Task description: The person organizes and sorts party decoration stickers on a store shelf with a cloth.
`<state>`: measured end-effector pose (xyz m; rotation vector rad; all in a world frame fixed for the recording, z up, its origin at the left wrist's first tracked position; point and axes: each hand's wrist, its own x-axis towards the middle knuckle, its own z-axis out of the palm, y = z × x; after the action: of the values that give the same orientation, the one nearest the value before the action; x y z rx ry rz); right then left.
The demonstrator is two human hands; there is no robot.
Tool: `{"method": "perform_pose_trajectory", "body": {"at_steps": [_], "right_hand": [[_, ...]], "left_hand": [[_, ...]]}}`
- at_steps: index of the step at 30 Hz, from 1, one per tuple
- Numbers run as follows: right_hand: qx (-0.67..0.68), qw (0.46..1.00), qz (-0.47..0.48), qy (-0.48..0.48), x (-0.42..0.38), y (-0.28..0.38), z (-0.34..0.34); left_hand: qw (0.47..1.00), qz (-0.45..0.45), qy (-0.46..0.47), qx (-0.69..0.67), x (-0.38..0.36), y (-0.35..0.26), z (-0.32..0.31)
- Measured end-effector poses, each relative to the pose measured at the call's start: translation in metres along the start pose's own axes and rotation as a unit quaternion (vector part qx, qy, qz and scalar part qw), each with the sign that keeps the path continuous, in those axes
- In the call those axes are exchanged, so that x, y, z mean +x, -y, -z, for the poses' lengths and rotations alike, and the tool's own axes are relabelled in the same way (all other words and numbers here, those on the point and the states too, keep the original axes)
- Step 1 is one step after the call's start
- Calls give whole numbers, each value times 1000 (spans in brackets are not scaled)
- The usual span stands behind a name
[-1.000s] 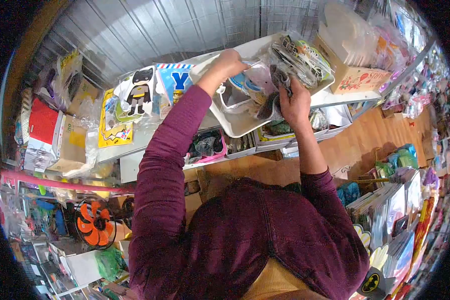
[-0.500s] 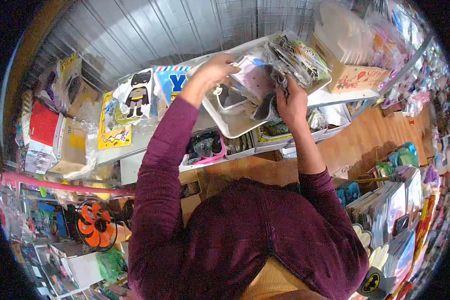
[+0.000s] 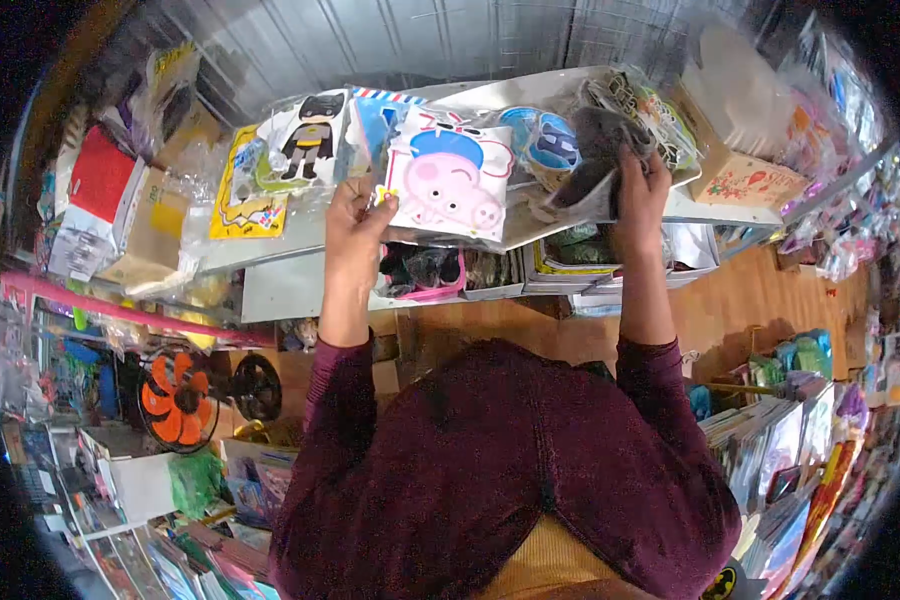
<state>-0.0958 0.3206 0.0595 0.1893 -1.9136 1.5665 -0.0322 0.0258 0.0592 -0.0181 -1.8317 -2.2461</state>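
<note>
The pig picture (image 3: 448, 185) is in a clear wrap above the white shelf (image 3: 305, 236), between the two hands and closer to the left. The left hand (image 3: 353, 225) pinches the wrap at its left near corner, thumb above and fingers curled mostly out of sight, nearly closed. The right hand (image 3: 642, 200) is partly curled round a dark grey bundle (image 3: 598, 150) at the tray's (image 3: 692, 181) right part; how tightly its fingers close, I cannot tell. The step in hand looks like spreading the wrapped picture flat, face up; moving it would call for a steady pinch, since the film looks slippery and loose. Counted: one pig picture, one dark bundle, one masked-figure cutout (image 3: 312, 140) far left of it, and one yellow sheet (image 3: 245, 200) beyond that; at least one blue round picture (image 3: 553, 145) lies between pig and bundle. One printed carton (image 3: 748, 184) stands right, and two fans, one orange (image 3: 178, 398) and one dark (image 3: 257, 388), near left.
</note>
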Motion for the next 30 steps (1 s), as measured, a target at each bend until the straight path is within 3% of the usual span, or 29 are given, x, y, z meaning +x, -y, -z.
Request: {"method": "perform_pose_trajectory", "body": {"at_steps": [2,3,4,6,8,10,13,16,20,22,23,25,29,30], "right_hand": [[73,997,-7,10,-4,16,-4],[21,998,30,41,-9,14,-8],[-2,996,-6,85,-17,49,-17],[-79,952,210,210,-26,54,-41],[-172,846,298,407,-52,48,-69],[-197,816,345,419,-60,66,-74],[-234,789,342,453,-38,50,-76],[-328,783,247,467,-9,20,-85],[-298,805,227,460,-9,13,-87],[-208,783,310,497,-36,45,-88],[-209,783,308,498,-50,58,-87],[-135,809,390,419,-71,75,-83],[-216,820,351,396,-51,54,-77],[-264,811,293,432,-39,45,-74]], "left_hand": [[1000,8,-21,-17,-10,3,0],[999,24,-11,-28,-15,4,-1],[998,41,0,-38,-20,4,-3],[995,84,27,-45,-26,6,-8],[999,38,36,-6,-23,16,-11],[991,92,79,-57,-27,2,-14],[995,98,36,-3,-30,4,-13],[997,61,31,-36,-31,8,-13],[998,28,36,-34,-28,15,-12],[999,38,13,-20,-26,19,-13],[999,39,2,-23,-27,19,-15],[999,47,-7,-24,-29,23,-15],[999,33,14,-14,-30,21,-23],[999,34,16,-15,-33,20,-23]]}}
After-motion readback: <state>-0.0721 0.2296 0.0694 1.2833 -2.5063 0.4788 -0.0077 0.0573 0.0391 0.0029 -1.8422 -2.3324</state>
